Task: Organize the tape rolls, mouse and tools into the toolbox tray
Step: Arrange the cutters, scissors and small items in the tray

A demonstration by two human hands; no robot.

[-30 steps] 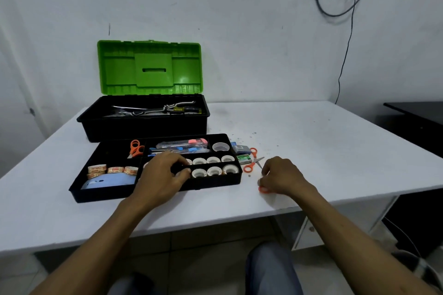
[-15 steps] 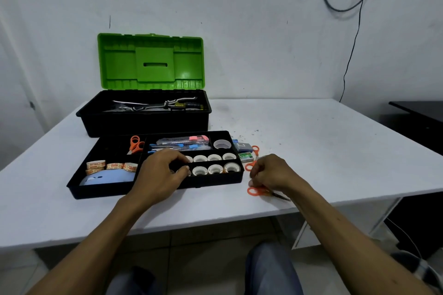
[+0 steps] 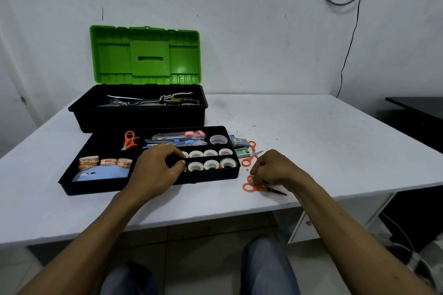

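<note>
1. The tray is set toward the front left of the surface, before the open toolbox, so that every compartment is within reach.
2. In the tray's left compartment the mouse is laid against the front wall, with printed rolls lined up behind it. Their red print is too small to be read.
3. Tray scissors are laid at that compartment's back. Cutters are laid lengthwise in the long back compartment, which suits their shape.
4. The left grip is curled over the left end of the two narrow front compartments, where white rolls are packed side by side. Whether a roll is held cannot be told.
5. Small boxes and middle scissors are left on the surface just beside the tray's right wall, not yet stowed. A green label is seen but cannot be read.
6. The right grip is closed on the orange handles of the front scissors, which lie near the surface's front edge; a pick-up for stowing is judged likely.
</note>
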